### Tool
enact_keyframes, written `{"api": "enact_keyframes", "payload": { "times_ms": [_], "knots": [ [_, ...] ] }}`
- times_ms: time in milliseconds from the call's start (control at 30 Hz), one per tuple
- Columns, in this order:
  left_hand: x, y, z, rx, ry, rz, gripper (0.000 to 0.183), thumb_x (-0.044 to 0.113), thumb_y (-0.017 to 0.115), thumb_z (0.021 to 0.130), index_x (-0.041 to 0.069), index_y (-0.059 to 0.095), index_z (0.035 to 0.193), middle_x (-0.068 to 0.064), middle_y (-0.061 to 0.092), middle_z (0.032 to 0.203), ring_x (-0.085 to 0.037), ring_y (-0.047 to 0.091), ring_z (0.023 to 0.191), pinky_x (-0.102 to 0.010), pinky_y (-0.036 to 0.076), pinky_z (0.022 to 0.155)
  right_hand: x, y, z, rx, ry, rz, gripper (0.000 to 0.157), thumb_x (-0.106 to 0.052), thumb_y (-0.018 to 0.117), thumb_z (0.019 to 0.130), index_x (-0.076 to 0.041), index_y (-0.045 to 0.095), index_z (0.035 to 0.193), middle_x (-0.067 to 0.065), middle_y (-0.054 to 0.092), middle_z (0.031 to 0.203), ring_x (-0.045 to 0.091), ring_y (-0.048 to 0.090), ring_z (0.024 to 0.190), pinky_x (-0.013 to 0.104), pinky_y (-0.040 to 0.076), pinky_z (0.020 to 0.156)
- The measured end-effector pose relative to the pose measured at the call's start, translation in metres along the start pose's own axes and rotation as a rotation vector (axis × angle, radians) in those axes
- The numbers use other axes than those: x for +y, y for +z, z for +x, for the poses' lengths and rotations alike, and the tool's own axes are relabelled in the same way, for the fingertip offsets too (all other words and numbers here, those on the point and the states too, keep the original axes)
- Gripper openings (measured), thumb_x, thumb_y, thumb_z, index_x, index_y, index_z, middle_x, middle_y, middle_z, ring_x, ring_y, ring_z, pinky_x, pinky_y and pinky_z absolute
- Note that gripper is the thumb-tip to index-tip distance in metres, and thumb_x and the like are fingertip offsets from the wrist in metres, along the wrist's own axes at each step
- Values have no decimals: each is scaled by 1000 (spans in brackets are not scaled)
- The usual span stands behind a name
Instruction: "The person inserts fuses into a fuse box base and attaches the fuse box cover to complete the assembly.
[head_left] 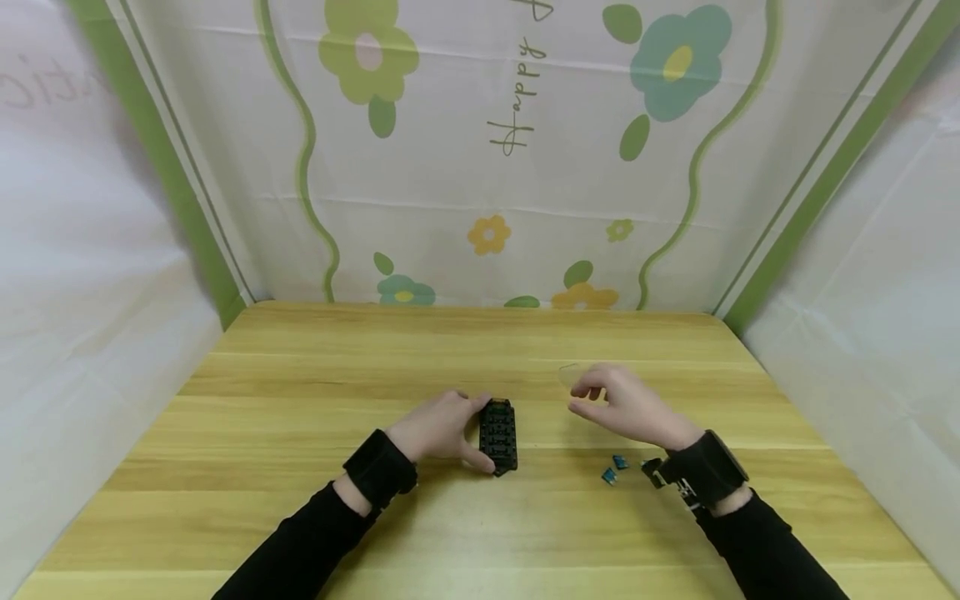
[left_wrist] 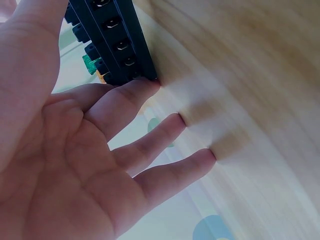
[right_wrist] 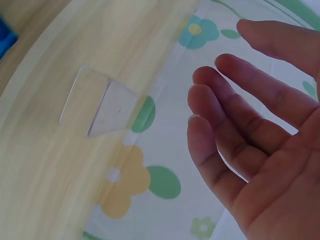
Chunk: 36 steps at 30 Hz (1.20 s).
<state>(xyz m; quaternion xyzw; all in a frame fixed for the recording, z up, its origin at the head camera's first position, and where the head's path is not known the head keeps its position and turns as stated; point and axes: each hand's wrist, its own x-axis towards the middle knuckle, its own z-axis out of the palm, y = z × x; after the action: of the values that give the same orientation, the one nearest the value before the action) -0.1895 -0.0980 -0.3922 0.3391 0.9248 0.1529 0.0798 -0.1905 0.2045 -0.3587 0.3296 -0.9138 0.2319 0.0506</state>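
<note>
A black fuse block [head_left: 498, 435] stands on the wooden table, with a row of slots along its face. My left hand [head_left: 442, 429] grips it from the left, thumb at the near end and index finger at the far end. In the left wrist view the block [left_wrist: 117, 37] shows metal contacts, with a green piece [left_wrist: 89, 64] at its far side; the other fingertips touch the table. My right hand [head_left: 630, 404] hovers with loosely bent fingers holding nothing. Beyond its fingertips lies a clear plastic cover [right_wrist: 100, 105], faint in the head view.
Two small blue blade fuses [head_left: 614, 469] lie on the table [head_left: 300, 517] near the right wrist. A flower-printed cloth [head_left: 450, 167] hangs behind the table's far edge, and white cloth walls stand at both sides.
</note>
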Motion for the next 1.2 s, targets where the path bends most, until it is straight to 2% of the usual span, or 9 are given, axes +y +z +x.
{"api": "enact_keyframes", "payload": {
  "times_ms": [233,367,600,700,1000,1200],
  "knots": [
    [1,-1,0,-13,-5,4,104,62,75,67,4,38,146,-13,55,125,-25,50,116,-31,39,93,10,-10,-19,30,40,-4,10,-23,68,89,-16,70,96,-12,60,90,7,53,81,31,45,68],
    [1,-1,0,-15,-7,6,105,62,75,67,5,37,146,-12,55,125,-25,50,116,-31,39,93,13,-12,-28,37,53,-11,8,-24,67,90,-20,70,97,-13,60,90,6,53,81,31,45,68],
    [0,0,1,-14,-12,5,105,63,74,66,5,38,146,-12,55,127,-25,49,117,-31,38,94,15,-13,-38,53,52,-29,5,-26,67,90,-25,69,95,-15,59,89,3,52,79,25,44,66],
    [0,1,1,-15,-15,0,106,63,74,66,5,37,146,-12,54,128,-25,49,117,-31,38,94,15,-13,-43,50,51,-26,4,-25,67,90,-24,69,93,-15,58,88,2,52,79,25,44,66],
    [1,-1,0,-23,-20,-7,105,62,75,67,5,36,147,-13,53,128,-25,49,116,-32,39,93,17,-9,-54,27,35,-37,7,-21,69,88,-21,70,95,-15,60,89,1,53,77,26,45,64],
    [1,-1,0,-23,-29,-3,105,63,75,67,6,37,147,-13,52,129,-25,49,116,-32,39,93,16,-2,-57,20,-47,-45,8,-18,73,83,-18,71,91,-17,57,85,0,52,74,27,45,61]
  ]
}}
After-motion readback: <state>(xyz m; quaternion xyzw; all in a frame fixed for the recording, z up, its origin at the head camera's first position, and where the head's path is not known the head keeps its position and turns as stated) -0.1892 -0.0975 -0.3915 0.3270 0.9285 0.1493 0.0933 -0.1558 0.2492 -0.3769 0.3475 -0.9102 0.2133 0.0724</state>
